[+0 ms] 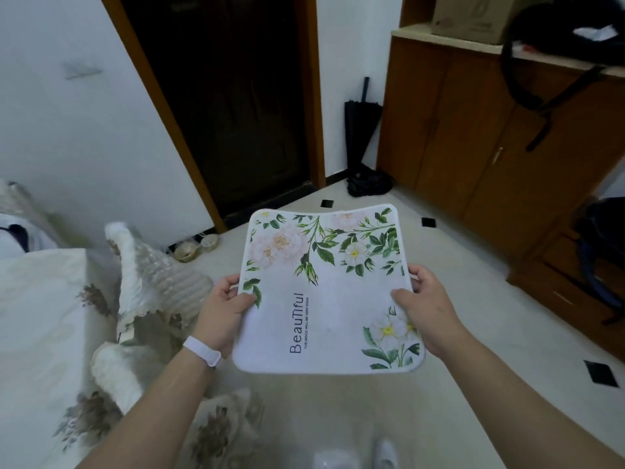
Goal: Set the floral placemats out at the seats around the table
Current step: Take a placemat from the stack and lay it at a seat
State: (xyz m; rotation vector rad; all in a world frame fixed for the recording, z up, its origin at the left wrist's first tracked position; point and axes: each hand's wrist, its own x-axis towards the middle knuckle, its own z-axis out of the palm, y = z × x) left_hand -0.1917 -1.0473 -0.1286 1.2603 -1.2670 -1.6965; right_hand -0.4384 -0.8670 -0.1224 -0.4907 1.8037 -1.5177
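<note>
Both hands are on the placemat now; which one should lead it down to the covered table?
Left, probably. The left hand grips the placemat edge nearest the cloth-covered table, which lies to the left beyond a covered chair. The right hand holds the far edge, over bare floor.

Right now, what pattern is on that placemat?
White floral placemat: pink and white flowers, green leaves; head view.

A black umbrella (361, 130) leans in the corner beside a wooden cabinet (480, 137).
</note>
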